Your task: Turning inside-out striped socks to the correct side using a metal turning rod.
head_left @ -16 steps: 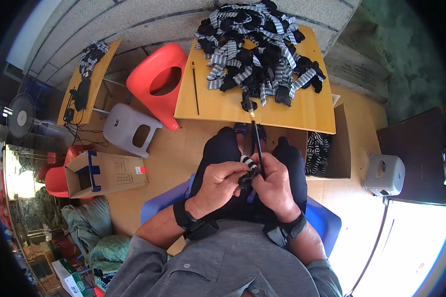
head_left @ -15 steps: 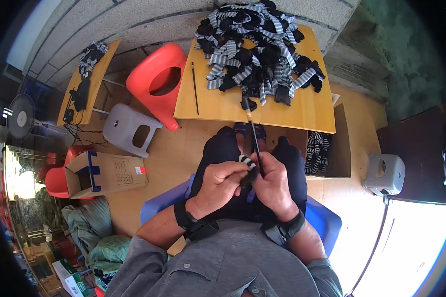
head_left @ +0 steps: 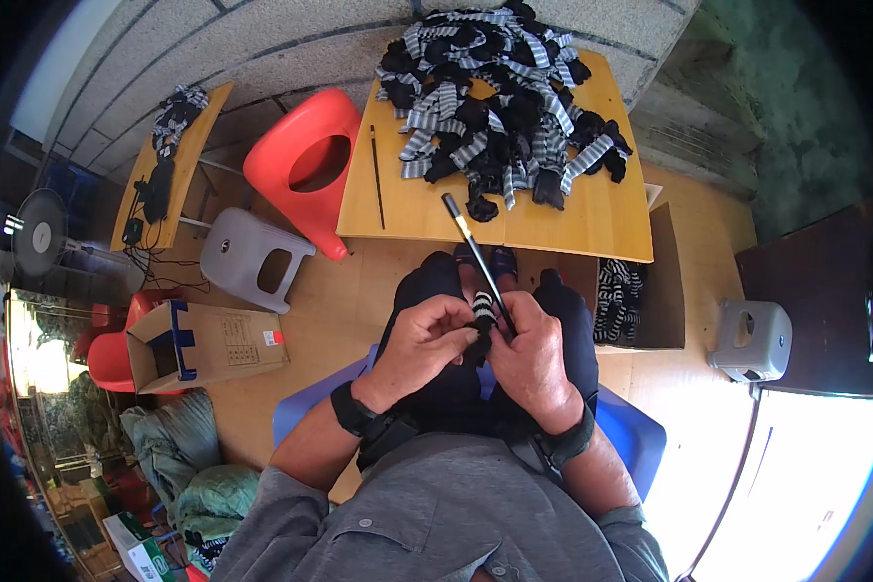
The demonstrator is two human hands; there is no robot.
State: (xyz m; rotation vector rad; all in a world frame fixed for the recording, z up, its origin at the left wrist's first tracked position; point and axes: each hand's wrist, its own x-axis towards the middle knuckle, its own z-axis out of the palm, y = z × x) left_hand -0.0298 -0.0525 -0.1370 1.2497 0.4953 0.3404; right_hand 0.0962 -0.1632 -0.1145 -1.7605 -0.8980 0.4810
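Above my lap, my two hands work close together on a small black-and-white striped knitted piece (head_left: 482,308). My left hand (head_left: 417,349) pinches its left side between thumb and fingers. My right hand (head_left: 536,364) is closed around a slim black rod (head_left: 474,248) with a pale band, which slants up toward the table edge. The thumb of that hand presses against the knit's dark lower end. How far the rod's lower end runs behind my fingers is hidden.
A wooden table (head_left: 422,215) ahead bears a heap of striped and black knitted pieces (head_left: 495,107) and a second thin rod (head_left: 376,179). An open carton (head_left: 669,291) of striped knits stands right. Left are a red chair (head_left: 262,165), grey stool (head_left: 247,257) and another carton (head_left: 242,344).
The rod's upper end has swung left and tilted toward me, off the table's heap. The striped knit has turned more upright between my fingers; both hands stay closed.
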